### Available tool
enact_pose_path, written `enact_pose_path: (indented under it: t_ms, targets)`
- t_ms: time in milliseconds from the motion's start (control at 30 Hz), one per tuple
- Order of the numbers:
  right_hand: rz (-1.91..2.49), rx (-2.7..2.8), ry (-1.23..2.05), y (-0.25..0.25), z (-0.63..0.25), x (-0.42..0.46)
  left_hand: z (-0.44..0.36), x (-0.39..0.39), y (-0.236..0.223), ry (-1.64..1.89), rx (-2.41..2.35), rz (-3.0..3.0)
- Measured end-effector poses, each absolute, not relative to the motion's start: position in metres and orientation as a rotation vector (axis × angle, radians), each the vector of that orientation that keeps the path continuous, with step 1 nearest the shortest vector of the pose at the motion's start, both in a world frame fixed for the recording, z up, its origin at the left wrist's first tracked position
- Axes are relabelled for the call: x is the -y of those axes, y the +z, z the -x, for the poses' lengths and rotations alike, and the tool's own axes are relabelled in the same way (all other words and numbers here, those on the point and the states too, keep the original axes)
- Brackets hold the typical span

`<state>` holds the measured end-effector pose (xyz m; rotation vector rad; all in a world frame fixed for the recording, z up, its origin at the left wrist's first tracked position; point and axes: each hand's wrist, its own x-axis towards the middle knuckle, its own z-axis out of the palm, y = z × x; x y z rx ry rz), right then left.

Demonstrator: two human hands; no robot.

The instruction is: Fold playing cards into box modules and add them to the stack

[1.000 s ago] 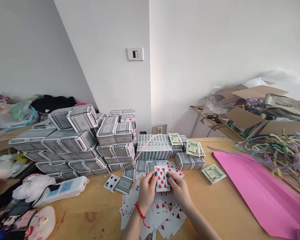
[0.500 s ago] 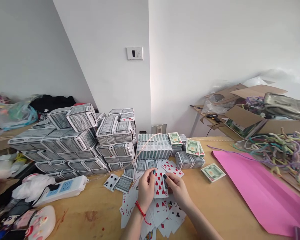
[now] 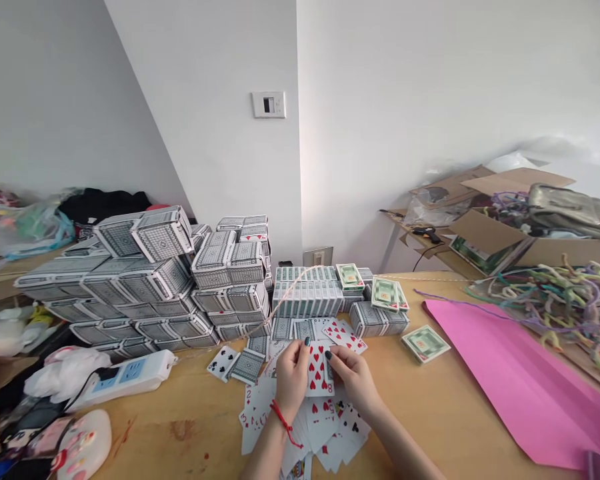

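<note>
An eight of hearts playing card (image 3: 318,375) is held face up between my hands, above a spread of loose cards (image 3: 320,423). My left hand (image 3: 292,375), with a red string at its wrist, pinches the card's left edge. On the opposite edge, the thumb and fingers of my right hand (image 3: 354,381) are closed. A narrow grey-patterned strip shows beside that thumb; whether it is a folded edge or another card I cannot tell. Several cards (image 3: 248,365) lie back up to the left, with a red-pip card (image 3: 344,335) behind my hands.
Stacked blocks of folded cards (image 3: 145,287) rise at the left and centre. A row of green-edged pieces (image 3: 307,300) stands behind the loose cards. Green card boxes (image 3: 425,344), pink paper (image 3: 510,393) and fuzzy stems (image 3: 555,307) lie to the right. A power strip (image 3: 130,379) sits left.
Little differs. Both hands keep hold of the eight of hearts, with only a slight shift of the fingers and card.
</note>
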<state>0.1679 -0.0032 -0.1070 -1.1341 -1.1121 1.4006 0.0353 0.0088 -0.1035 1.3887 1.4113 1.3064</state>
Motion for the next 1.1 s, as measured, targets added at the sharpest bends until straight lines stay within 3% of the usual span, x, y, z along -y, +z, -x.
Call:
enact_pose_path:
  t_ms: [733, 1100]
  targets:
    - [1.148, 0.994, 1.375, -0.1, -0.169, 0.001, -0.027, -0.007, -0.101, 1.202, -1.18, -1.307]
    - [1.166, 1.027, 1.367, -0.107, -0.169, -0.001, -0.028, -0.006, -0.106, 1.211, -1.28, -1.391]
